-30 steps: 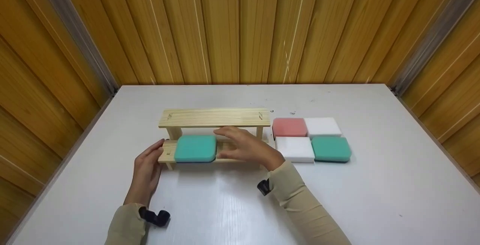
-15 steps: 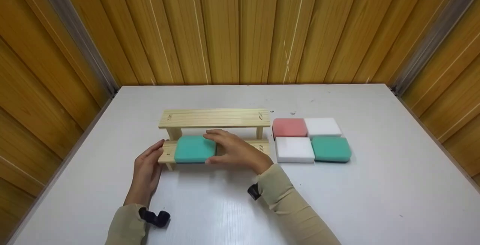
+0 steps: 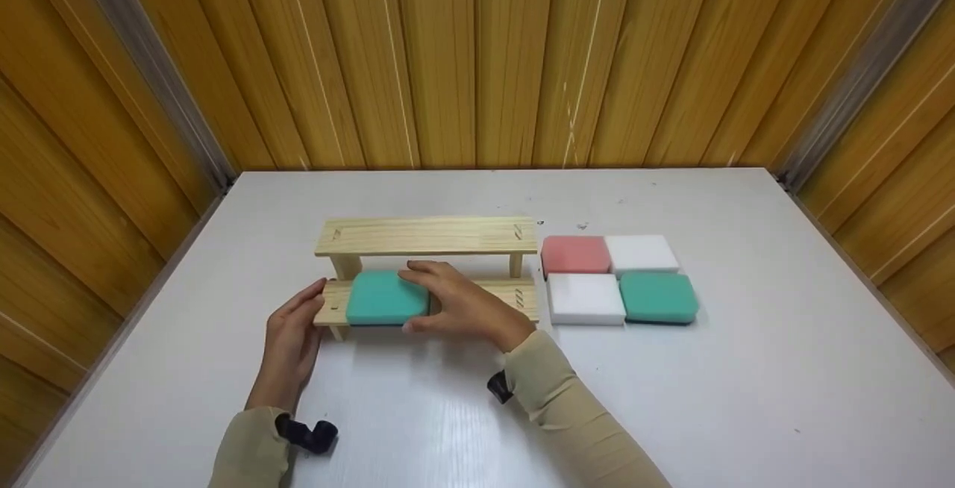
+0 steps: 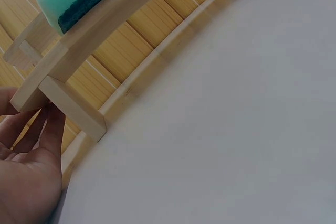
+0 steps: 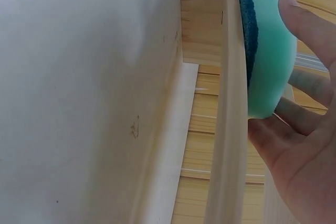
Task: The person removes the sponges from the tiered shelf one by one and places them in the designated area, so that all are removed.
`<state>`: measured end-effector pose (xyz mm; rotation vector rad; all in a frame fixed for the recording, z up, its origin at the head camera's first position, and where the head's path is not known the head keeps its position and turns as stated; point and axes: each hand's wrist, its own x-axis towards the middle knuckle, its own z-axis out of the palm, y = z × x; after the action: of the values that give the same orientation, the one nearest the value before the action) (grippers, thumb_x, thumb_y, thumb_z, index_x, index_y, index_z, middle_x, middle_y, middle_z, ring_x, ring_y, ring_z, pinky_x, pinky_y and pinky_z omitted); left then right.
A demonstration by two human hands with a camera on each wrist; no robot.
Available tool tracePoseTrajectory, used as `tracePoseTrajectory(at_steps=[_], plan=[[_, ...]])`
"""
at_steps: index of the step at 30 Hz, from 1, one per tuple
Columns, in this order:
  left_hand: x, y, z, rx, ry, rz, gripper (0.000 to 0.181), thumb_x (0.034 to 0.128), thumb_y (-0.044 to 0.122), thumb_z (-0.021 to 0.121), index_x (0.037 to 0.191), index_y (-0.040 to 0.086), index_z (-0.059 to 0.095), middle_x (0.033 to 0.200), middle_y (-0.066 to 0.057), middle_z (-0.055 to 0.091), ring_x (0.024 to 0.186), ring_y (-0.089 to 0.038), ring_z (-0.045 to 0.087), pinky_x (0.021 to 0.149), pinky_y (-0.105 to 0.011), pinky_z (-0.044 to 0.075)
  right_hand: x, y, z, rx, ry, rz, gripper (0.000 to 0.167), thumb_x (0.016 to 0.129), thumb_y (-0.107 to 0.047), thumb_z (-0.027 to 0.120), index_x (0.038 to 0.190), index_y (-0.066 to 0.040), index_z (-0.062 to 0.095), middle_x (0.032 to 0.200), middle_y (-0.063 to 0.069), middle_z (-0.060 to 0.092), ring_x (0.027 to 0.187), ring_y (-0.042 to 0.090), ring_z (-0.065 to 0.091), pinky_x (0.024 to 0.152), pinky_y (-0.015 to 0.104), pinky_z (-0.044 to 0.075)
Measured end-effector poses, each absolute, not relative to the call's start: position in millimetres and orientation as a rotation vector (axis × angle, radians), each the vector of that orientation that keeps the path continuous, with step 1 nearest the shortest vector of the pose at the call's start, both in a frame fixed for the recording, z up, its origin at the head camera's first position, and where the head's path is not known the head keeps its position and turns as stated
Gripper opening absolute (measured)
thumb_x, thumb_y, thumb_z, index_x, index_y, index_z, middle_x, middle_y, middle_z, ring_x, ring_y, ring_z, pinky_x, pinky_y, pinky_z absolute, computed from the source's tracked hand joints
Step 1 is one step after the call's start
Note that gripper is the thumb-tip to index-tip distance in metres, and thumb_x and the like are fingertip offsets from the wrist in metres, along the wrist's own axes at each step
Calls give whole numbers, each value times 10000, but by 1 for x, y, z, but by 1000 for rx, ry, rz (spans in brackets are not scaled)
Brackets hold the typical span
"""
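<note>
A two-tier wooden stand (image 3: 425, 236) made of light planks is at the middle of the white table. On its lower step lies a green sponge (image 3: 384, 298), its dark scouring layer (image 5: 249, 35) facing down. My left hand (image 3: 289, 339) holds the left end of the lower step, with fingers (image 4: 52, 127) under the plank. My right hand (image 3: 470, 305) spans the sponge's right end, thumb at the near edge and forefinger at the far edge. In the right wrist view the thumb (image 5: 307, 24) and other fingers lie round the sponge; part of the contact is hidden.
Right of the stand, a pink sponge (image 3: 575, 254), two white sponges (image 3: 586, 299) and another green sponge (image 3: 659, 297) lie close together in two rows on the table (image 3: 746, 383). Yellow wood-patterned walls (image 3: 507, 63) rise behind and at both sides.
My right hand has slid left along the lower step and come round the right end of the green sponge. The sponge, the stand and my left hand have stayed in place.
</note>
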<state>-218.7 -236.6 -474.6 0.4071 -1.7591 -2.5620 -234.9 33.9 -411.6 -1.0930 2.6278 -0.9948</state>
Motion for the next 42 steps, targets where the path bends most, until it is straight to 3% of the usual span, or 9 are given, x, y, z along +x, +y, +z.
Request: tracePoseTrajectory(at_steps=[8,42], plan=[[-219,-237,-476,408,-1755,-2567,459,995,82,475,1447,39,401,1552,-83,337,1411,-180,369,1036,-174,462,-234,30,-415,-1091,2643,-1004,706,852,-353,727,1460,-165,421,1475,64,396,1326,212,418,1107,356,428],[-220,-236,-475,441,-1708,-2581,461,978,39,477,1432,5,402,1535,-96,359,1405,-173,377,1035,-159,457,-232,39,-415,-1220,2663,-983,581,852,-311,734,1365,-115,545,1375,67,486,1233,189,493,1058,314,465]])
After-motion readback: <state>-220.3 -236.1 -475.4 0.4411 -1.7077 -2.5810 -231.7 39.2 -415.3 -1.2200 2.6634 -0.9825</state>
